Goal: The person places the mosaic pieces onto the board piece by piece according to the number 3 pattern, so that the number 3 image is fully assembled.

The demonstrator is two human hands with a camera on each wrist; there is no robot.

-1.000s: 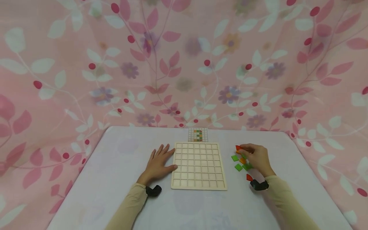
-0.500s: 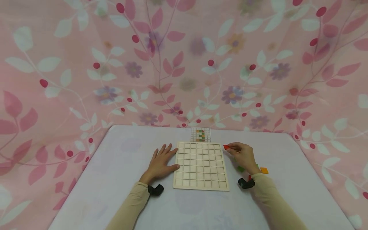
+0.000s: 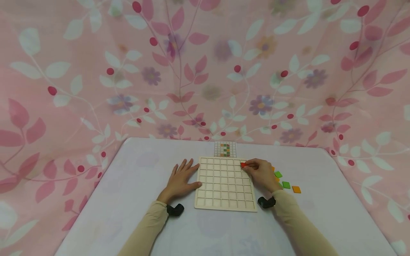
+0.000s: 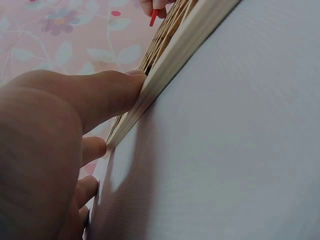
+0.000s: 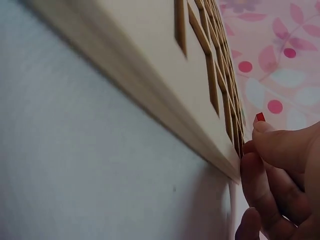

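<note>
My right hand point(image 3: 261, 174) pinches a small red tile point(image 3: 243, 165) between thumb and fingers, over the far right corner of the wooden grid board point(image 3: 253, 209). In the right wrist view only an edge of the red tile point(image 5: 260, 117) shows past the thumb. My left hand point(image 3: 180, 182) lies with fingers spread at the board's left side. Its thumb touches the board's edge in the left wrist view, where the red tile point(image 4: 154, 18) also appears at the top. The visible grid cells hold no tiles.
Several loose tiles lie right of the board, among them a green tile point(image 3: 286, 185) and an orange tile point(image 3: 296, 189); my right hand partly covers the group. A printed pattern card point(image 3: 225, 149) lies behind the board. A floral cloth point(image 3: 205, 71) hangs behind the white table point(image 3: 153, 153).
My right hand has carried the red tile left from the loose tiles to the board's far right corner. More tiles show right of the wrist. My left hand keeps its place at the board.
</note>
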